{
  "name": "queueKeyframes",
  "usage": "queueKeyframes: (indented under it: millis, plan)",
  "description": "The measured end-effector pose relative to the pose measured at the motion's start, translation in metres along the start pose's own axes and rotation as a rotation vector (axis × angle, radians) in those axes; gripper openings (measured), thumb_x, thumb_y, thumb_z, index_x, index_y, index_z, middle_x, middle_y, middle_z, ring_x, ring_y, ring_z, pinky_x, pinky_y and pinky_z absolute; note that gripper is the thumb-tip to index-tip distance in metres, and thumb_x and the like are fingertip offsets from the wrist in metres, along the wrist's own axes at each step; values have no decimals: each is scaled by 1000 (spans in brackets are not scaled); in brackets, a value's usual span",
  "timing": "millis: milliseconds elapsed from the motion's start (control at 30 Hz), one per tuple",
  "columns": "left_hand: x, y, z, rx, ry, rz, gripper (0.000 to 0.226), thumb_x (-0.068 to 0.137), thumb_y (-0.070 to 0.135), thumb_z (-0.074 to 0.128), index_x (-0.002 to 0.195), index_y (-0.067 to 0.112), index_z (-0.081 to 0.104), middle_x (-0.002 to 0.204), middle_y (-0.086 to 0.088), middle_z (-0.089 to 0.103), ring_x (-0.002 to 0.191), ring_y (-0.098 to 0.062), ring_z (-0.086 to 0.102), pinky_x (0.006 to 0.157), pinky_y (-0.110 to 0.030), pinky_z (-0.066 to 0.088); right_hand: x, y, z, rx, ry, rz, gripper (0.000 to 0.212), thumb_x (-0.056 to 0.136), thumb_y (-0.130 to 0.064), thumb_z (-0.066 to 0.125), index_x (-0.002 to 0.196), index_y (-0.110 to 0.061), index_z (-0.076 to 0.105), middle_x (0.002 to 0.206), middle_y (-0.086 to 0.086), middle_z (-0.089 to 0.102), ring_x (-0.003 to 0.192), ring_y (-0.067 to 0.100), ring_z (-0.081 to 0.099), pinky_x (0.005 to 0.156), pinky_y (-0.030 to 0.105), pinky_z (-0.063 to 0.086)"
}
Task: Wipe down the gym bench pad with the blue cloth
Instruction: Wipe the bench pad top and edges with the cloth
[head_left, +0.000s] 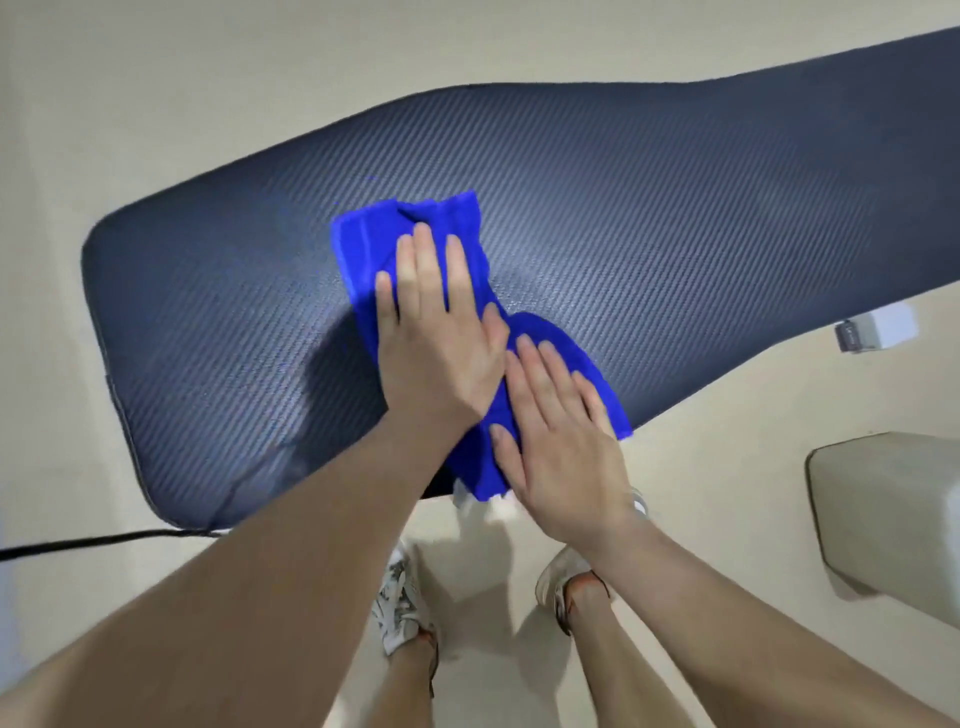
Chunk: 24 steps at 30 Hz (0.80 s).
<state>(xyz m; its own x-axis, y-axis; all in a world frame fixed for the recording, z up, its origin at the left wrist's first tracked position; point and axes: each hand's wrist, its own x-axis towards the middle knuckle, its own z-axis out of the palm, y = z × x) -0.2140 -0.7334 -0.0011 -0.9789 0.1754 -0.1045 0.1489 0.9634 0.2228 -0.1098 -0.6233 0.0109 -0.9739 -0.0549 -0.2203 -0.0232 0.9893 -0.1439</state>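
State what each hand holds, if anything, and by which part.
Nothing is gripped. The left hand presses flat on the middle of the blue cloth, the right hand on its near end.

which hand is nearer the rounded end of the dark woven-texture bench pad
Left. The left hand presses the bright blue cloth on the side toward that rounded end; the right hand rests on it farther away.

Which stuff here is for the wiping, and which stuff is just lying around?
For the job:
blue cloth
bench pad
left hand and right hand, both pressing flat on the cloth

Just lying about:
black cable on the floor
small white box
beige block
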Motion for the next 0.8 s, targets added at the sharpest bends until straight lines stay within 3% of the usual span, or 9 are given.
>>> queueKeyframes:
  millis: [100,200,267,333,433,533,633,700,800]
  plan:
    - [-2,21,1,-35,-73,6,68,91,45,26,148,8,25,156,-18,20,145,-31,17,116,-47,15,-12,37,-9,35,-38,35,56,101,-40,30,151,-15,29,159,1,26,147,17,20,115,36,19]
    - [-8,-6,-7,-66,-38,158,61,94,39,35,146,8,33,152,-20,30,141,-33,27,112,-45,28,-11,61,-22,109,-51,13,51,101,-38,31,150,-21,33,159,-5,26,147,12,19,115,35,22]
    - [-19,-29,-11,-16,-64,256,61,93,38,39,147,10,31,151,-19,32,140,-32,29,109,-43,32,-9,71,-27,163,-46,-7,48,101,-37,40,146,-22,39,157,-7,30,146,13,23,113,37,29]
    - [-29,-40,-19,36,-116,223,66,91,43,37,149,13,26,152,-15,32,140,-29,31,107,-43,33,-6,75,-31,231,-9,14,43,97,-31,55,138,-18,52,153,-1,39,143,20,32,110,42,36]
    - [-47,-54,-36,71,-181,117,71,88,46,37,148,12,26,151,-13,36,136,-27,37,100,-44,38,2,69,-38,274,133,122,34,86,-21,71,118,-10,66,138,9,54,129,31,46,102,46,43]
    - [-66,-75,-52,157,-203,122,71,85,42,43,145,6,32,145,-17,42,126,-30,44,88,-44,43,3,52,-49,294,252,181,30,79,-6,71,108,-9,65,113,11,58,105,29,49,83,45,50]
    - [-79,-82,-60,251,-206,213,67,79,32,50,141,8,39,139,-22,46,110,-34,51,79,-42,43,-7,26,-54,258,111,-115,28,79,-11,67,106,-10,60,96,11,51,80,30,53,63,38,50]
    - [-81,-85,-66,288,-203,284,65,74,26,56,137,14,43,135,-24,47,101,-35,53,76,-42,44,-11,10,-49,190,-60,-296,27,81,-18,64,107,-13,58,97,9,51,78,30,54,61,38,47]
    - [-82,-90,-72,342,-183,388,54,70,20,61,123,18,51,128,-23,50,95,-35,52,73,-41,44,-8,4,-40,190,-106,-212,25,84,-14,61,108,-13,57,101,8,51,83,31,52,63,42,48]
